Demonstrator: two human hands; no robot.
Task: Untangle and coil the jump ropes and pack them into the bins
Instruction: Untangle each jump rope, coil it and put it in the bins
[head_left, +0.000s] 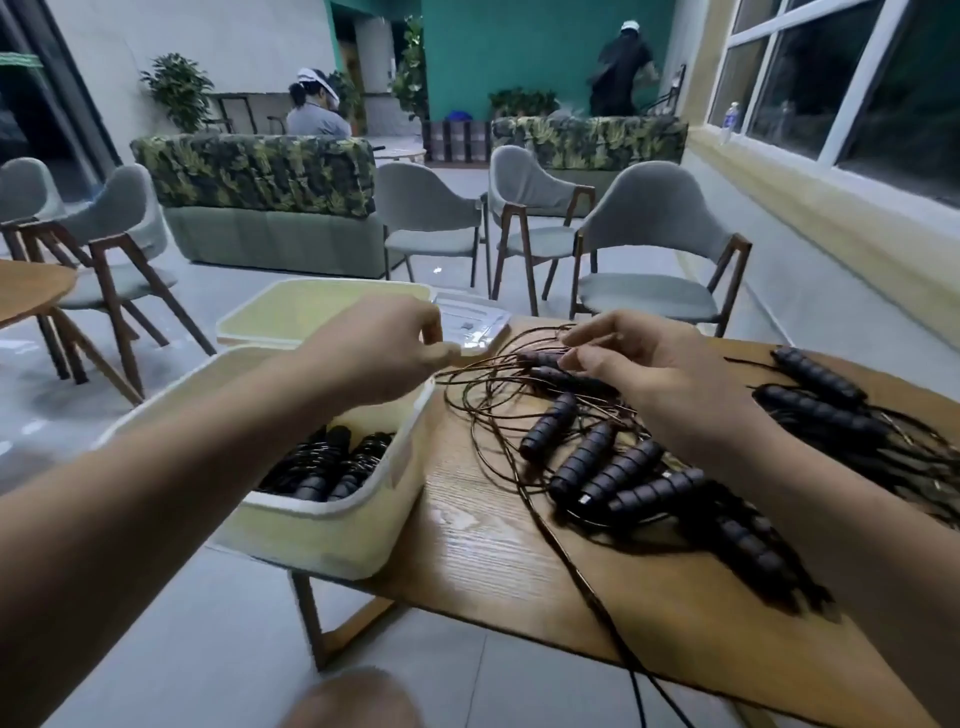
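Head view shows tangled jump ropes (597, 462) heaped on the wooden surface (483, 566) beside a pale bin (322, 525), grey chairs (649, 218) beyond, the left hand (384, 353) seemingly pinching a cord (467, 370), the right hand (654, 379) curled round one handle (540, 358).

Black ribbed handles (587, 457), dark brown-black cords (493, 371). Pale yellow bin (332, 530), white rim. Table (493, 561) light tan, wood-grain pattern. Chairs (649, 208) grey, dark brown legs. Sofa (260, 171) green leaf print, plain green base. Wall (519, 41) teal.
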